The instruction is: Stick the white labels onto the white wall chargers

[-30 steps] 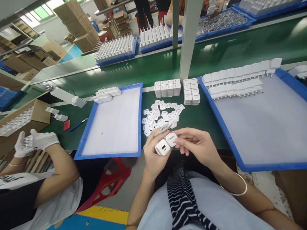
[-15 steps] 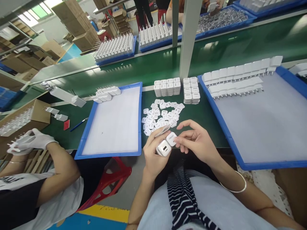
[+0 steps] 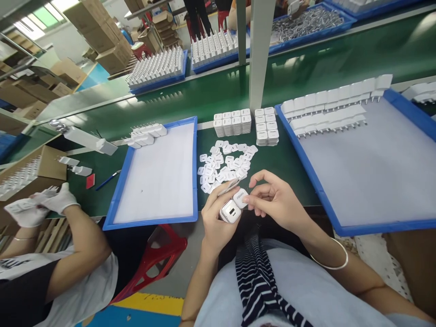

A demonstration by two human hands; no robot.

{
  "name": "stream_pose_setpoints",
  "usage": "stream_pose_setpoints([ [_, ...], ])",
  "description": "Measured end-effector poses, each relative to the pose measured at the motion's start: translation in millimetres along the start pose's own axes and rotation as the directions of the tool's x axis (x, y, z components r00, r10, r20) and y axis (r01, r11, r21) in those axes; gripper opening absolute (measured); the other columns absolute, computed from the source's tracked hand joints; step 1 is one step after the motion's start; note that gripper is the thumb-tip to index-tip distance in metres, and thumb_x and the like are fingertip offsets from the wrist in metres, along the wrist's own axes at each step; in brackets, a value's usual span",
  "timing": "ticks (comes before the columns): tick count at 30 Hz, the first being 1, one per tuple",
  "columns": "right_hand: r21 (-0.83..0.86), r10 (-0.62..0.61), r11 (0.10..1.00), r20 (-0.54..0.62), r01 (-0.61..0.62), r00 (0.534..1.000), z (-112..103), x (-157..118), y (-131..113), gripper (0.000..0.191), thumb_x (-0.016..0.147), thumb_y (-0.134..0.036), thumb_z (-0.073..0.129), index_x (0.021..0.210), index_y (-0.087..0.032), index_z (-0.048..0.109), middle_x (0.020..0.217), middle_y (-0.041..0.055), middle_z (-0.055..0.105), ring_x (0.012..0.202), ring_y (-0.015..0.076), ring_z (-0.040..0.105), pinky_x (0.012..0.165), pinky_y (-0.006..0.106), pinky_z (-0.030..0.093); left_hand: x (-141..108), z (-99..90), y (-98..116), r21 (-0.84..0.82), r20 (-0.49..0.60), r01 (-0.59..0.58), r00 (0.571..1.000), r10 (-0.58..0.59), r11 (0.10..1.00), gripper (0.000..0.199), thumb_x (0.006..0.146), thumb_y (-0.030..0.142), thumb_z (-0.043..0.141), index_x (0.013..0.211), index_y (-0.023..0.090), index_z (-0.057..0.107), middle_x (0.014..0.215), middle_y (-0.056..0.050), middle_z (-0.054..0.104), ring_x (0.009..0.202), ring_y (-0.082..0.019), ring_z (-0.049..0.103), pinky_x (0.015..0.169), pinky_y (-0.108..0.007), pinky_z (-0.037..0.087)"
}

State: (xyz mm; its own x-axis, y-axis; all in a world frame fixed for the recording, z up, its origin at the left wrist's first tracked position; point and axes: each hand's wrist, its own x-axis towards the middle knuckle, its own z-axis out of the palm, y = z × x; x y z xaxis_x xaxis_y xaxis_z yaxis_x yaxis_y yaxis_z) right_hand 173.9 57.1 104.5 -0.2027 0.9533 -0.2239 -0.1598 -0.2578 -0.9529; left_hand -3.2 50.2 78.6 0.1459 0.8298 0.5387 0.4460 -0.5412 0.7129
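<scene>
My left hand (image 3: 214, 223) is wrapped round a white charger (image 3: 226, 214), whose end face with dark port slots is turned up. Thin white pieces (image 3: 229, 185) stick out between the fingers of that same hand. The thumb and forefinger of my right hand (image 3: 277, 202) pinch the edge of a white square cover (image 3: 240, 198) with grey print, beside the charger's end face. Whether the cover touches the charger, I cannot tell. Just beyond my hands, many loose white covers (image 3: 225, 164) lie scattered on the green bench.
Stacked covers (image 3: 232, 123) stand behind the loose ones, with another stack (image 3: 266, 128) alongside. A blue-rimmed tray (image 3: 195, 181) is at left, another (image 3: 327, 200) at right; both hold white chargers. A co-worker's gloved hands (image 3: 41, 204) are far left, by a cardboard box (image 3: 54, 168).
My hands keep nearly the same hold on the charger and cover. The view has shifted slightly. At far left, the co-worker's gloved hands have moved a little apart.
</scene>
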Motion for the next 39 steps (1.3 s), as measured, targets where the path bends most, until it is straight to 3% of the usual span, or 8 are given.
stream_pose_setpoints([
  [8, -0.011, -0.013, 1.0, -0.003, 0.013, 1.0, -1, -1, 0, 0.049, 0.079, -0.029, 0.083, 0.08, -0.025, 0.035, 0.058, -0.0082, 0.066, 0.046, 0.0086, 0.055, 0.043, 0.018, 0.043, -1, 0.5, 0, -0.011, 0.004, -0.001, 1.0, 0.001, 1.0, 0.044, 0.077, 0.006, 0.08, 0.118, 0.02, 0.074, 0.127, -0.01, 0.072, 0.118, -0.021, 0.07, 0.104, -0.034, 0.059],
  [17, -0.066, -0.001, 0.998, 0.054, 0.005, 0.999, -5, 0, -1, 0.05, 0.081, -0.033, 0.081, 0.081, -0.026, 0.031, 0.059, -0.0084, 0.065, 0.049, 0.01, 0.055, 0.047, 0.021, 0.039, -3, -0.3, 3, -0.017, 0.011, 0.003, 1.0, -0.003, 1.0, 0.043, 0.077, 0.008, 0.082, 0.117, 0.021, 0.074, 0.123, -0.01, 0.074, 0.115, -0.021, 0.071, 0.1, -0.033, 0.06],
  [21, -0.147, -0.051, 0.988, 0.003, 0.051, 0.999, -5, 2, 3, 0.054, 0.077, -0.034, 0.086, 0.079, -0.025, 0.033, 0.05, -0.0138, 0.044, 0.047, 0.007, 0.04, 0.048, 0.022, 0.031, -4, 1.1, 1, -0.11, -0.023, 0.099, 0.995, -0.102, 0.989, 0.044, 0.073, 0.011, 0.086, 0.114, 0.025, 0.077, 0.119, -0.007, 0.075, 0.113, -0.021, 0.071, 0.099, -0.034, 0.06],
  [23, -0.149, -0.081, 0.986, 0.015, 0.082, 0.997, -5, 4, 6, 0.052, 0.076, -0.035, 0.087, 0.079, -0.024, 0.037, 0.051, -0.014, 0.04, 0.048, 0.0064, 0.033, 0.049, 0.022, 0.027, -4, 0.1, -1, -0.182, -0.032, 0.173, 0.983, -0.181, 0.968, 0.044, 0.069, 0.014, 0.089, 0.11, 0.026, 0.078, 0.114, -0.006, 0.076, 0.11, -0.022, 0.072, 0.096, -0.035, 0.06],
  [26, -0.055, -0.12, 0.991, 0.075, 0.124, 0.99, -7, 8, 9, 0.039, 0.082, -0.04, 0.082, 0.091, -0.024, 0.047, 0.062, -0.0089, 0.054, 0.053, 0.0087, 0.042, 0.051, 0.023, 0.035, -3, -4.1, -6, -0.306, 0.024, 0.291, 0.954, -0.299, 0.907, 0.045, 0.063, 0.021, 0.094, 0.106, 0.026, 0.08, 0.109, -0.006, 0.077, 0.105, -0.023, 0.073, 0.092, -0.035, 0.06],
  [29, -0.016, -0.202, 0.979, 0.058, 0.203, 0.978, -9, 13, 9, 0.029, 0.089, -0.042, 0.074, 0.106, -0.024, 0.058, 0.077, -0.0032, 0.058, 0.061, 0.0111, 0.05, 0.051, 0.024, 0.041, -4, -8.2, -11, -0.409, 0.119, 0.39, 0.919, -0.376, 0.825, 0.048, 0.059, 0.031, 0.096, 0.104, 0.025, 0.081, 0.103, -0.006, 0.077, 0.096, -0.022, 0.072, 0.087, -0.035, 0.06],
  [34, -0.139, -0.289, 0.947, 0.021, 0.289, 0.957, -11, 17, 8, 0.015, 0.088, -0.035, 0.074, 0.093, -0.022, 0.069, 0.086, 0.0026, 0.064, 0.069, 0.0138, 0.058, 0.051, 0.025, 0.044, -4, -7.9, -13, -0.471, 0.219, 0.509, 0.858, -0.464, 0.72, 0.051, 0.054, 0.037, 0.098, 0.099, 0.021, 0.082, 0.092, -0.007, 0.077, 0.083, -0.02, 0.069, 0.075, -0.032, 0.058],
  [39, -0.305, -0.318, 0.901, 0.016, 0.308, 0.948, -16, 17, 8, 0.007, 0.094, -0.029, 0.067, 0.096, -0.022, 0.068, 0.085, 0.0025, 0.067, 0.073, 0.0155, 0.062, 0.057, 0.028, 0.049, -4, -6.6, -11, -0.452, 0.258, 0.567, 0.822, -0.507, 0.689, 0.048, 0.057, 0.031, 0.096, 0.102, 0.021, 0.081, 0.097, -0.007, 0.078, 0.087, -0.02, 0.07, 0.079, -0.032, 0.058],
])
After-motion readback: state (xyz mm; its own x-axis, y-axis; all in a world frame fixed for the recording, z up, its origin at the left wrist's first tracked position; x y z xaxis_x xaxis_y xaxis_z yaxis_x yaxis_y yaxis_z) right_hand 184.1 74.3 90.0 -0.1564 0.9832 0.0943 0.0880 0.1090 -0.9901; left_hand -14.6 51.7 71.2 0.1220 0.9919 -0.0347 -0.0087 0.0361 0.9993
